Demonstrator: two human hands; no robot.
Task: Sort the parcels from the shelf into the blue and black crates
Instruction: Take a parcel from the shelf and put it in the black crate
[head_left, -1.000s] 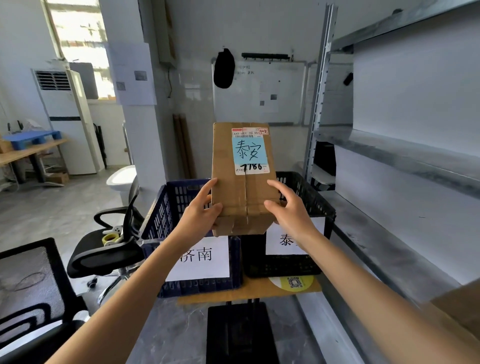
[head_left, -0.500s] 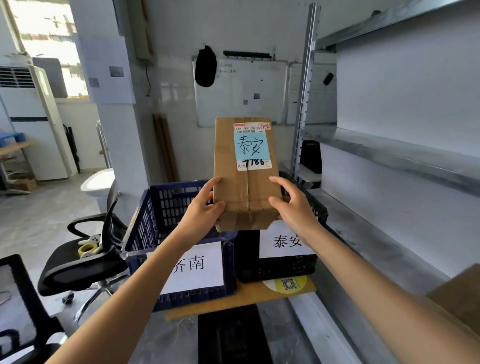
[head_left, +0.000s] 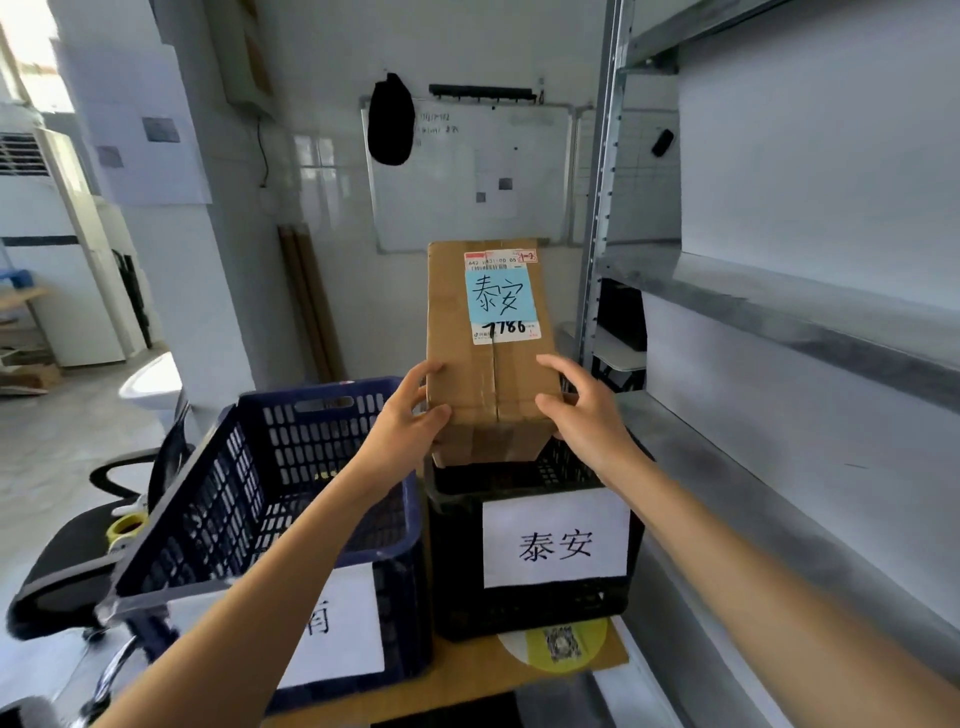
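**Parcel held upright over the black crate**

The left grip (head_left: 402, 431) clasps the lower left edge of the parcel (head_left: 452, 312), thumb on the front face and fingers wrapped round the side. The right grip (head_left: 587, 415) holds the lower right corner, its fingers curled against the front and side of the cardboard. Between them the parcel stands upright and taped along its middle seam. A blue label (head_left: 501, 296) with handwritten characters is stuck near the top of it, over a white shipping sticker.

The parcel's lower end hangs just above the opening of the black crate (head_left: 457, 571). The white sign (head_left: 556, 540) on that crate shows the same two characters as the label. The blue crate (head_left: 234, 493) stands touching it on the left, with its own paper sign (head_left: 337, 623) partly hidden by the left forearm. Both crates sit on a wooden surface (head_left: 467, 680). The metal shelf (head_left: 779, 322) runs along the right. An office chair (head_left: 67, 561) stands to the left with a roll of tape (head_left: 124, 527) on its seat, and a whiteboard (head_left: 493, 171) hangs on the far wall.
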